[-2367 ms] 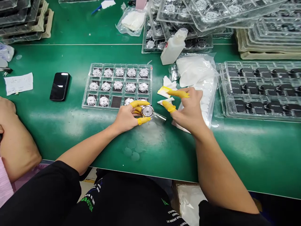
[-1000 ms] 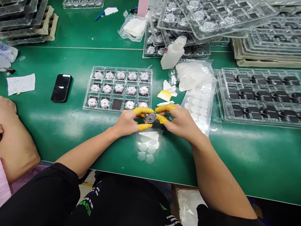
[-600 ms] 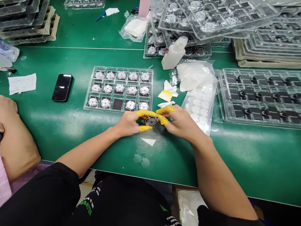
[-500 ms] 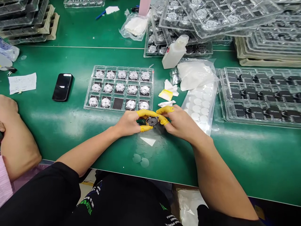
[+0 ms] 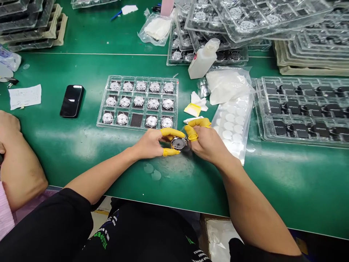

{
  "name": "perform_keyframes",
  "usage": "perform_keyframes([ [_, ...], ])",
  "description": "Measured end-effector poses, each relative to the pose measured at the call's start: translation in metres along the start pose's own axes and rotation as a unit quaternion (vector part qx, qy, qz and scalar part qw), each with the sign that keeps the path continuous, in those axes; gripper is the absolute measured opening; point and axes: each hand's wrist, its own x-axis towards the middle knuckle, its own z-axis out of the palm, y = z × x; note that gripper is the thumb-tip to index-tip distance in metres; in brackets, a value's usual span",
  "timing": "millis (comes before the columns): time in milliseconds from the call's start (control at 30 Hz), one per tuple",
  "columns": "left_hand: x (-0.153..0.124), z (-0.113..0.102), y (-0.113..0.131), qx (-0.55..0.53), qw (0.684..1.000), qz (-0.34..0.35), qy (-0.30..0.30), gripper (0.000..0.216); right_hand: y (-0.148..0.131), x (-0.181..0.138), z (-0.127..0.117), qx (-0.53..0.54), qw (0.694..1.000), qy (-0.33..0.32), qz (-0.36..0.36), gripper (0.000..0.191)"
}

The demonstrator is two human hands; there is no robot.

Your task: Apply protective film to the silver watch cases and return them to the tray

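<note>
My left hand (image 5: pixel 152 143), with yellow finger cots on its thumb and fingers, grips a round watch case (image 5: pixel 179 143) by its rim. The printed metal face of the case points up toward me. Close by on the right, my right hand (image 5: pixel 204 140) has its cot-covered fingers curled in a pinch beside the rim; what sits between them is hidden. Just behind the hands lies a clear tray (image 5: pixel 98 122) of similar watch cases, with one front-row pocket showing only a black pad. Two thin translucent discs (image 5: pixel 152 171) lie on the table before my left hand.
A sheet of white round stickers (image 5: pixel 233 123), crumpled wipes (image 5: pixel 198 103) and a white bottle (image 5: pixel 203 60) stand to the right. Beyond them is a tray of black parts (image 5: pixel 300 109). A phone (image 5: pixel 72 101) lies left, near another person's arm (image 5: pixel 20 156). Stacked trays (image 5: pixel 29 23) rise behind.
My right hand has drawn slightly right, away from the watch case, whose face now shows more. The white triangular patch below the hands is gone, and the translucent discs have shifted left and away from me.
</note>
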Motion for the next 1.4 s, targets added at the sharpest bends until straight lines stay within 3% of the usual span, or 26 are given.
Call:
perform_keyframes([
  [167,0.0,0.003,0.0,-0.072,0.996,-0.043,0.018,0.052,-0.004,0.004,-0.004,0.048,0.997,0.018,0.058,0.049],
  [367,0.004,0.002,-0.003,-0.1,0.982,-0.132,0.092,0.061,-0.006,0.003,-0.016,0.115,0.978,0.149,0.087,0.028],
  [500,0.005,0.002,-0.004,-0.1,0.975,-0.174,0.095,0.065,-0.023,-0.002,-0.015,0.172,0.979,0.054,0.092,0.023],
  [667,0.005,0.0,-0.006,-0.064,0.981,-0.162,0.083,0.066,-0.031,-0.004,-0.005,0.155,0.975,-0.042,0.154,0.02],
  [1400,0.007,-0.003,-0.002,-0.081,0.978,-0.186,0.058,0.066,-0.025,-0.001,0.003,0.17,0.974,-0.049,0.141,0.026],
])
